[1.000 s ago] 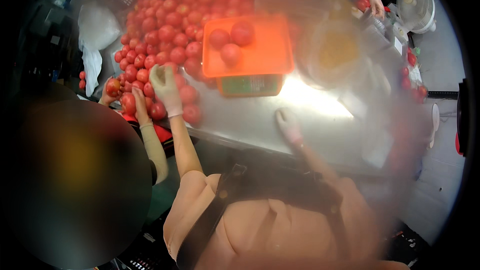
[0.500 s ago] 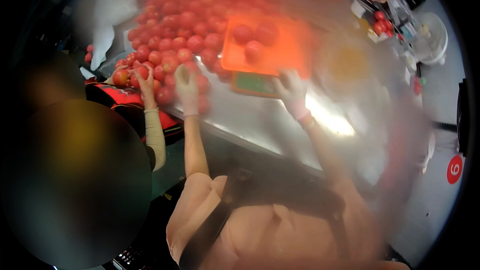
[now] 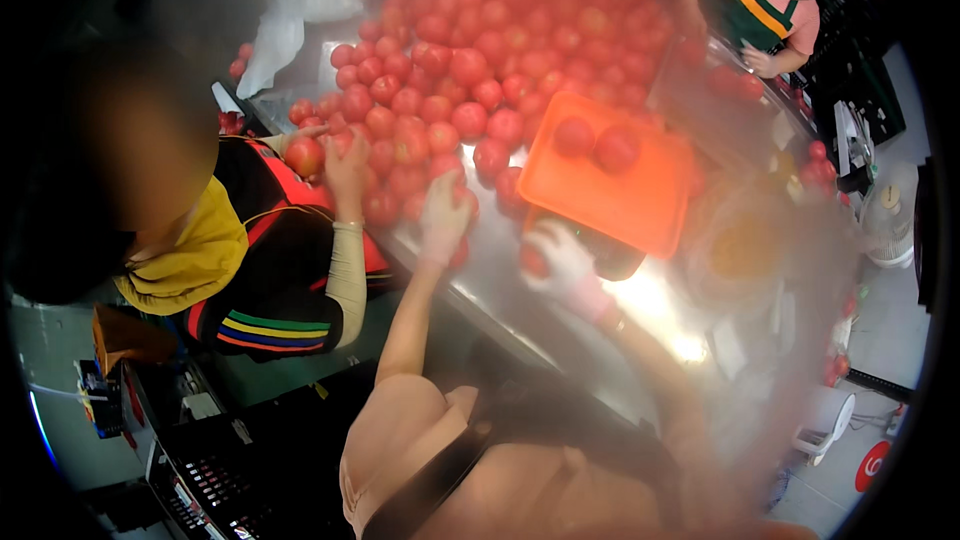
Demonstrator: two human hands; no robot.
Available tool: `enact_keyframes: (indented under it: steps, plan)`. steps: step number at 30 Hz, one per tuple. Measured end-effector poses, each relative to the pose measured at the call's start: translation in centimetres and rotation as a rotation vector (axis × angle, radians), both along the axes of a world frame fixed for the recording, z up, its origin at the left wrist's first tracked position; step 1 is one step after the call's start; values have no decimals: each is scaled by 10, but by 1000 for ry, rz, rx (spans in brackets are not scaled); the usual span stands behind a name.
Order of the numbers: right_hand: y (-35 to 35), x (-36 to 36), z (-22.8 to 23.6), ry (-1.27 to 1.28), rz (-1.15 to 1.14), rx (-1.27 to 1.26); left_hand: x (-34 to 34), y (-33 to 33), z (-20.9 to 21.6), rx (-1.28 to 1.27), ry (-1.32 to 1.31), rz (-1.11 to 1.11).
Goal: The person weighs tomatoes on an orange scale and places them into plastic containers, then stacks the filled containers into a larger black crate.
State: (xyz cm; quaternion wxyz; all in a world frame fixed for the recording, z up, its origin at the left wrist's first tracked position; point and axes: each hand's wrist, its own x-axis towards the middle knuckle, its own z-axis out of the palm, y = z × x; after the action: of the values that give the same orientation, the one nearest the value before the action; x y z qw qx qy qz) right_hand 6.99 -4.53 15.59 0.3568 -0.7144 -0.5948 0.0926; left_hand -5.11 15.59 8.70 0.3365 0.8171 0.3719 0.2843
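Fingers (image 3: 545,233) of the gloved right hand (image 3: 568,270) curl round a tomato (image 3: 533,260) over the metal counter (image 3: 510,305), just beside the near left corner of an orange tray (image 3: 600,205) that carries two more tomatoes (image 3: 616,149). The gloved left hand (image 3: 443,222) is bent at the near edge of the big red pile (image 3: 480,65), can't tell whether its fingers pinch anything. On the left, a co-worker (image 3: 265,290) has both hands at the pile's edge, by another tomato (image 3: 304,156).
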Motion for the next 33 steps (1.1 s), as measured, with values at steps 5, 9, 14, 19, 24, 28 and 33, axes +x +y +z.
enact_keyframes:
  steps: [5, 9, 14, 19, 24, 28, 33]
  plan:
    - [-15, -34, -54, 26, 43, -255, 67, 25, -9, 252, 228, -145]
    - [-9, -44, -73, -22, 28, -297, 91, 46, -13, 191, 389, -252]
    - [-19, -40, -104, 91, -31, -168, 108, 78, 7, -338, 379, -259]
    - [-47, -32, -98, 226, -102, -147, 208, 34, 71, 1418, 96, -1290]
    - [-104, -28, -108, 331, -275, -153, 207, 3, 37, 940, 150, -1190]
    - [-143, -24, -96, 325, -467, -54, 169, 42, 33, 1071, 553, -916]
    - [-168, -11, -100, 301, -610, -20, 99, -4, -20, 244, -1, -10]
